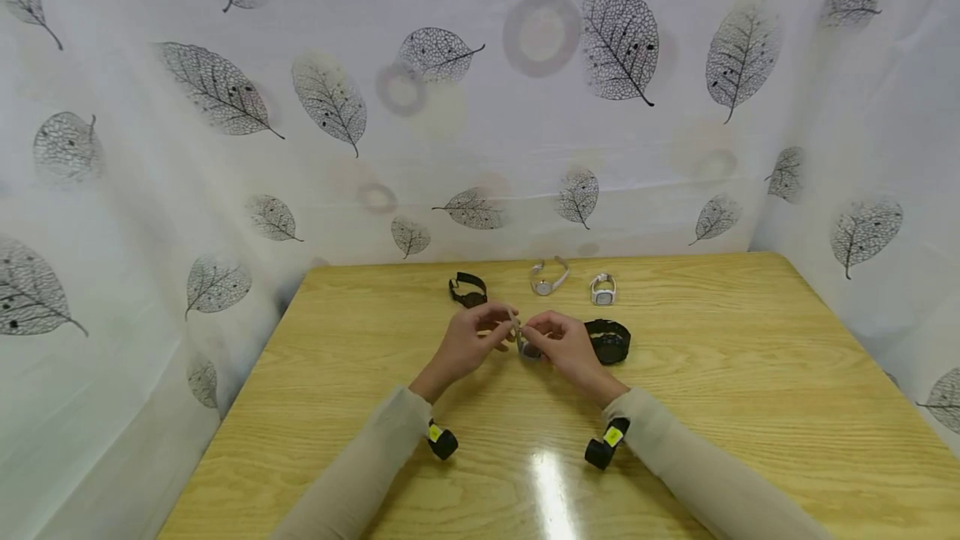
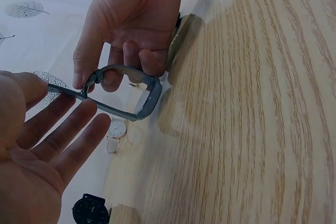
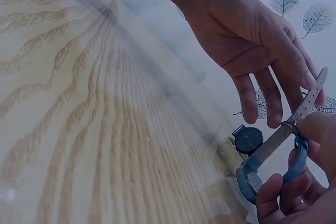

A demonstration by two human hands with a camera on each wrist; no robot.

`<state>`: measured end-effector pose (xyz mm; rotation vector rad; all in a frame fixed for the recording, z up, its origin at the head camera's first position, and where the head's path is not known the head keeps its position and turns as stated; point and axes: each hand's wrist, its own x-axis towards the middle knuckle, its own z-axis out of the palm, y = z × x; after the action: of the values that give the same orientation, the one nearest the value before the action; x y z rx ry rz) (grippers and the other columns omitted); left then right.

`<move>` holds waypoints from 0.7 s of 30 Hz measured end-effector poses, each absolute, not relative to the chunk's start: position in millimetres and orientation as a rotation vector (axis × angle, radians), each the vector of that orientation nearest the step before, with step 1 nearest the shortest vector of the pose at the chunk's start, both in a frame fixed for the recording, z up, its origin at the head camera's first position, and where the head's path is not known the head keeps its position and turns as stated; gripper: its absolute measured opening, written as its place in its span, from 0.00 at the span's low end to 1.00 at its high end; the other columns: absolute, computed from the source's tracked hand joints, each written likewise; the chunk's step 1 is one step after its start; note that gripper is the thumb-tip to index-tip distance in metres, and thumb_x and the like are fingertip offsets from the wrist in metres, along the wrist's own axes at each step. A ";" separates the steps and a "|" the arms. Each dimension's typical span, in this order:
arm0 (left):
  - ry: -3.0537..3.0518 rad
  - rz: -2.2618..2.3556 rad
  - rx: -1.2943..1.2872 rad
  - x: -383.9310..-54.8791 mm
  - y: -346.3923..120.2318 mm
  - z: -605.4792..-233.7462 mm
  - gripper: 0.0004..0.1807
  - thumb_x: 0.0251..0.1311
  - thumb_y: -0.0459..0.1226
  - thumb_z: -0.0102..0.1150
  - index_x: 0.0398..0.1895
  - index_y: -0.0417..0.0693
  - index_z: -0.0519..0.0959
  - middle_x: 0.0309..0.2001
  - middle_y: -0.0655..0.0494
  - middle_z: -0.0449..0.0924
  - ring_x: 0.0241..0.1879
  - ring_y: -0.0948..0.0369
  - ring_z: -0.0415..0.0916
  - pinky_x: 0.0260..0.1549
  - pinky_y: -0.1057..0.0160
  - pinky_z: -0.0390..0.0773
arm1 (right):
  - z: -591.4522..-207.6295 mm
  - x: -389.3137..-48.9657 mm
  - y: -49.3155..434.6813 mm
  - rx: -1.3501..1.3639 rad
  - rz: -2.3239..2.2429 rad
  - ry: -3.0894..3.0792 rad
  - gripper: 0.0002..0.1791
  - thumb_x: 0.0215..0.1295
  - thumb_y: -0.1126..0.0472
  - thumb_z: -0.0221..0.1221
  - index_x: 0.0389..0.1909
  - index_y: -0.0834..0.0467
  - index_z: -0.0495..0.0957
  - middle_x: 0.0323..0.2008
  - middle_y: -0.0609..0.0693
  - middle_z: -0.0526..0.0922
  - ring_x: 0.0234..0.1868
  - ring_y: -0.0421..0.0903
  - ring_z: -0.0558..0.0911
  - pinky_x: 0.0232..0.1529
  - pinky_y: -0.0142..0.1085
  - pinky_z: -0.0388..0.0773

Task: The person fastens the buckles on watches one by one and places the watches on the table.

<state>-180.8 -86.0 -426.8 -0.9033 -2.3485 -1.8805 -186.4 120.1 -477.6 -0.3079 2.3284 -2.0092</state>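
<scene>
A blue-grey wristwatch (image 1: pixel 530 350) is between the two hands, its band looped with the strap passing through the buckle. With thumb and index finger, my left hand (image 1: pixel 469 342) pinches the strap's free end; in the left wrist view its other fingers stretch out beside the band. My right hand (image 1: pixel 564 348) pinches the band near the buckle, fingers curled round it in the right wrist view. The punched strap (image 3: pixel 310 100) extends past the buckle there. Seen from the left wrist, the watch case (image 2: pixel 151 98) is at the loop's far side, its face mostly turned away.
Beyond the hands lie a black watch (image 1: pixel 472 298), a slim light-strapped watch (image 1: pixel 543 287) and a white square watch (image 1: pixel 603 297). A bulky black watch (image 1: pixel 611 345) sits just right of my right hand. Leaf-patterned cloth (image 1: pixel 480 132) hangs behind the wooden table (image 1: pixel 315 407).
</scene>
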 end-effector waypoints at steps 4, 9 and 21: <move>-2.362 -1.881 -0.897 -181.3 -85.8 -427.4 0.10 0.72 0.25 0.57 0.52 0.31 0.80 0.46 0.30 0.83 0.40 0.33 0.83 0.34 0.41 0.86 | -477.4 -185.8 120.7 -0.325 -1.993 2.351 0.12 0.72 0.53 0.65 0.46 0.58 0.85 0.41 0.63 0.85 0.29 0.55 0.80 0.27 0.37 0.81; -2.383 -1.862 -0.856 -182.1 -87.5 -428.8 0.10 0.72 0.26 0.58 0.53 0.32 0.81 0.46 0.33 0.84 0.39 0.34 0.84 0.34 0.38 0.86 | -476.7 -184.2 122.6 -0.365 -1.950 2.353 0.14 0.71 0.52 0.66 0.51 0.55 0.85 0.43 0.59 0.86 0.34 0.57 0.82 0.32 0.40 0.84; -2.364 -1.847 -0.818 -181.1 -86.3 -425.1 0.10 0.72 0.27 0.58 0.53 0.32 0.81 0.49 0.33 0.84 0.36 0.35 0.84 0.30 0.38 0.85 | -472.9 -182.2 124.7 -0.411 -1.905 2.380 0.16 0.70 0.52 0.67 0.55 0.52 0.84 0.41 0.55 0.85 0.33 0.58 0.82 0.33 0.41 0.84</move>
<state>-181.1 -86.3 -425.1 -0.8182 -2.3643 -1.8471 -182.2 124.7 -472.9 -0.4111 2.3797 -1.9054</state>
